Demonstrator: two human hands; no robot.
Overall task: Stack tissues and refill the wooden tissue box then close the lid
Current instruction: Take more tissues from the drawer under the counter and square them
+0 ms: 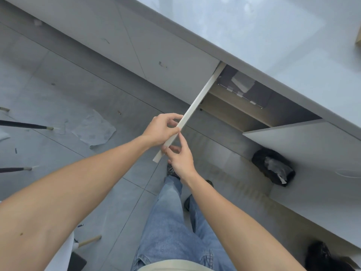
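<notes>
I stand at a grey counter and look down at the cupboard beneath it. Both hands grip the thin white edge of the open left cabinet door. My left hand pinches it higher up, and my right hand holds it near its lower corner. Inside the cupboard, a dark pack with white wrapped sheets lies above a pale wooden shelf. A sliver of pale wood shows on the counter at the right frame edge; I cannot tell what it is.
The right cabinet door also hangs open. A bin lined with a black bag sits below it, and another black bag lies lower right. A crumpled paper sheet lies on the tiled floor. Chair legs reach in from the left.
</notes>
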